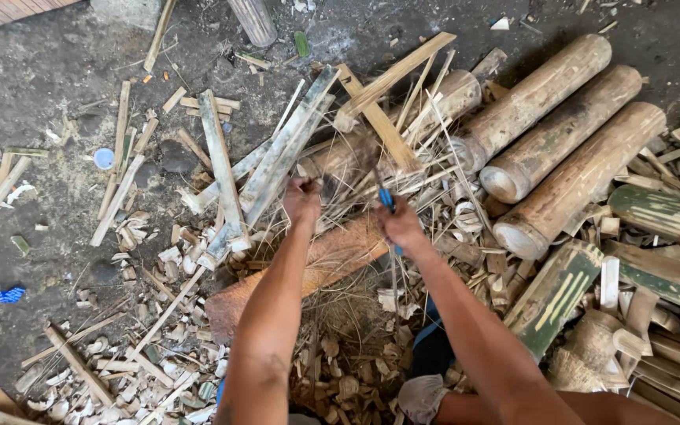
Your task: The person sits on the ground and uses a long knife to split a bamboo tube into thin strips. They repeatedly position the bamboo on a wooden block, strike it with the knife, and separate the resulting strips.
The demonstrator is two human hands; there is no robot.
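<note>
The left hand (302, 197) is closed into a fist around something thin, probably a strip or a small bundle of bamboo slivers; what is exactly inside the fist I cannot tell, because the fingers cover it. The right hand (400, 224) is also closed, and it grips a tool with a blue handle (387, 199). The dark blade (369, 157) goes up and away from this hand, and it is blurred, so its shape is not clear. The two hands are near each other, the left one a little farther from the body, and this seems to be so that one hand keeps the piece steady while the other brings the blade to it.

Just under both hands lies a reddish-brown wooden slab (308, 271), which looks like a support for the work. Beyond the left hand several flat grey-green split bamboo strips (277, 161) lean together in a fan. To the right of the right hand, three thick bamboo logs (560, 149) lie side by side with their cut ends turned toward the person, near enough to reach. Closer to the body, right of the right forearm, there are green bamboo pieces (556, 295). Pale chips and shavings (151, 370) cover the dark ground (49, 55) left of the left arm.
</note>
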